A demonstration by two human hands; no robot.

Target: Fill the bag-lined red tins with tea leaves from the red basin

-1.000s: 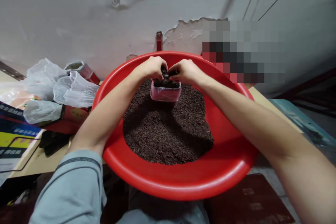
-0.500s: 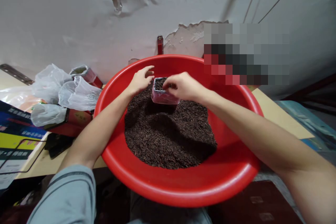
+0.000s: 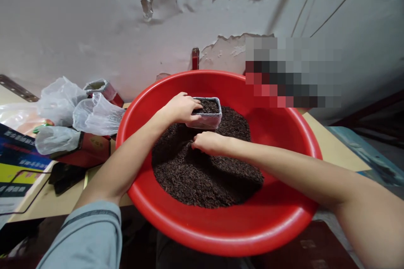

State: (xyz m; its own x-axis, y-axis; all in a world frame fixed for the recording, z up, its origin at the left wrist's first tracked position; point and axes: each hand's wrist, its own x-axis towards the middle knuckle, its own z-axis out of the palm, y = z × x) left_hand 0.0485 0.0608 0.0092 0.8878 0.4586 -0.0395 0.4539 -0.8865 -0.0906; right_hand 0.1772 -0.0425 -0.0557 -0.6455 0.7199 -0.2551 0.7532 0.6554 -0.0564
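Observation:
A rectangular box with a clear plastic liner over its rim sits on a heap of dark, loose tea leaves inside a large red basin. More tea leaves fill the box. My left hand holds the box's left end, its fingers over the rim above the leaves and its thumb near the front edge. In front of the box, my right hand is closed with its fingertips down at the heap; what they pinch is mostly hidden, though leaves surround them.
Left of the basin stand a red box with a plastic liner, another lined box and crumpled clear plastic bags. A dark phone-like object lies on the table. Behind is a peeling wall; a blurred patch covers the right rear.
My left hand has moved right onto the box's left end. My right hand has left the box's top and come down to the leaves in front. The box now shows further right.

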